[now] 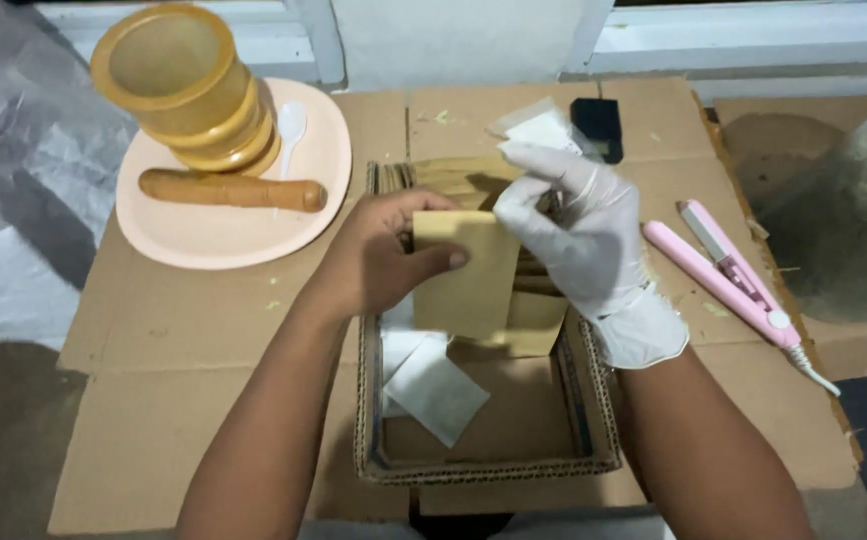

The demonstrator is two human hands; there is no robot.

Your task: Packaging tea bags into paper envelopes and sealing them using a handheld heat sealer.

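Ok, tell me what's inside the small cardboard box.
The cardboard box holds white paper sachets on its floor and brown envelopes stacked at the far end. The hands and the held envelope cover the rest.

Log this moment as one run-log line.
left hand: bare, holds brown paper pouch | right hand: gloved, fingers at pouch top | below: cardboard box

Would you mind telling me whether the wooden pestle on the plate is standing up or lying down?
Lying down. The pestle rests flat on its side across the plate, in front of the upright mortar.
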